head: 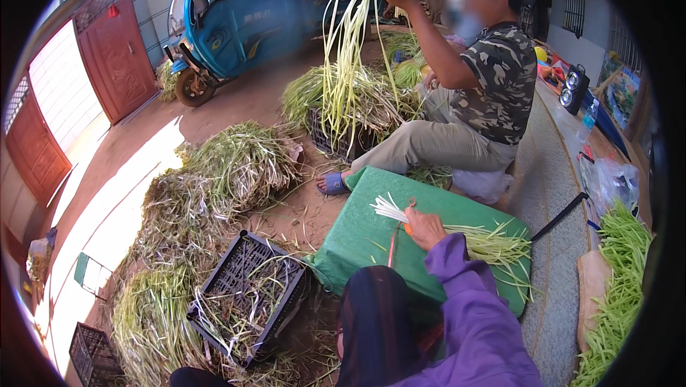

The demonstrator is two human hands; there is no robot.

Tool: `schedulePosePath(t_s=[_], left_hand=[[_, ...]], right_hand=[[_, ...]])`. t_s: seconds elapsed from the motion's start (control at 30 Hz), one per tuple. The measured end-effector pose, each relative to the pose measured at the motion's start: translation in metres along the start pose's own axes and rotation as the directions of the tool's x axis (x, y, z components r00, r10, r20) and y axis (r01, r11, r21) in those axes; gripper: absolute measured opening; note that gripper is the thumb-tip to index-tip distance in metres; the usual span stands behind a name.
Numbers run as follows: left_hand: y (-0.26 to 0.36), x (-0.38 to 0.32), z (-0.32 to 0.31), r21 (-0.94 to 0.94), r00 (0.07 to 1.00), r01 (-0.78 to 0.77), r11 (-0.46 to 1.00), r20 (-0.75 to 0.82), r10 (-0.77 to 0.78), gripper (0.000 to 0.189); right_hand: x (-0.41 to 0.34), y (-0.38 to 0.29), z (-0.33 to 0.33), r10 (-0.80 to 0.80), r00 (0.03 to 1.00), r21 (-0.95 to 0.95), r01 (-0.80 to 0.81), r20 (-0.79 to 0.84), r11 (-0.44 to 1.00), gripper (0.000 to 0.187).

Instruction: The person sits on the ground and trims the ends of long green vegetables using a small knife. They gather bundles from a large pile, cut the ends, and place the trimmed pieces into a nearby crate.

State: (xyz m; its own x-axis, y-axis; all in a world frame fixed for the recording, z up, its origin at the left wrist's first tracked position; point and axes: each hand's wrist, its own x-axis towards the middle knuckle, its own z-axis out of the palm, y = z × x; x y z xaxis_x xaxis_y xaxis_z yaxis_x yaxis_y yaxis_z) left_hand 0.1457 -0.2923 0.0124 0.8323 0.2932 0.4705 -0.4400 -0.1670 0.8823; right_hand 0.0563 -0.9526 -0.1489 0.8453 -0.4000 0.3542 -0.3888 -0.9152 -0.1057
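My right hand (pixel 426 230), below a purple sleeve (pixel 471 301), grips a bundle of pale stalks over a block-shaped stand covered in green cloth (pixel 353 226). The bundle's white ends (pixel 388 208) point left, and its yellow-green leaves (pixel 490 242) spread out to the right. Something orange (pixel 408 229) shows at my fingers, too small to name. A thin reddish strip (pixel 394 245) runs down the cloth beside my hand. My left hand is out of view. In front of the stand is my dark-trousered knee (pixel 375 317).
A person in a camouflage shirt (pixel 496 81) sits opposite, holding up long stalks (pixel 348 65). Heaps of stalks (pixel 236 167) and a black plastic crate (pixel 246 301) lie left. Cut greens (pixel 616 290), a plastic bag (pixel 616 180) and a speaker (pixel 573 89) stand right. A blue three-wheeler (pixel 241 28) is behind.
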Motion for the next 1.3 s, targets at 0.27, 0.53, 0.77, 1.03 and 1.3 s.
schedulePosePath(t_s=[0.27, 0.53, 0.77, 1.03, 1.3], left_hand=[[0.027, 0.010, -0.031, 0.113, 0.971, 0.084, 0.990, -0.234, -0.056, 0.058], [0.043, 0.023, -0.080, 0.155, 0.923, -0.037, 0.987, -0.374, 0.093, 0.046], [-0.032, 0.039, -0.151, 0.045, 0.926, 0.158, 0.986, -0.354, -0.132, 0.028], [-0.153, 0.038, -0.189, 0.060, 0.818, 0.565, 0.823, -0.178, -0.548, 0.025], [-0.300, 0.026, -0.187, 0.094, 0.678, 0.735, 0.672, -0.132, -0.723, 0.017]], right_hand=[[0.006, -0.003, 0.017, 0.044, 0.998, 0.006, -0.044, 0.042, 0.999, 0.027], [0.000, -0.001, 0.005, 0.103, 0.982, -0.128, -0.084, 0.156, 0.988, 0.032], [0.064, -0.117, -0.059, -0.116, 0.990, 0.093, 0.108, 0.076, 0.990, 0.029], [0.119, -0.440, -0.043, -0.771, 0.582, 0.832, 0.272, 0.258, 0.484, 0.030], [-0.023, -0.664, 0.156, -0.736, 0.500, 0.885, -0.340, 0.456, 0.317, 0.045]])
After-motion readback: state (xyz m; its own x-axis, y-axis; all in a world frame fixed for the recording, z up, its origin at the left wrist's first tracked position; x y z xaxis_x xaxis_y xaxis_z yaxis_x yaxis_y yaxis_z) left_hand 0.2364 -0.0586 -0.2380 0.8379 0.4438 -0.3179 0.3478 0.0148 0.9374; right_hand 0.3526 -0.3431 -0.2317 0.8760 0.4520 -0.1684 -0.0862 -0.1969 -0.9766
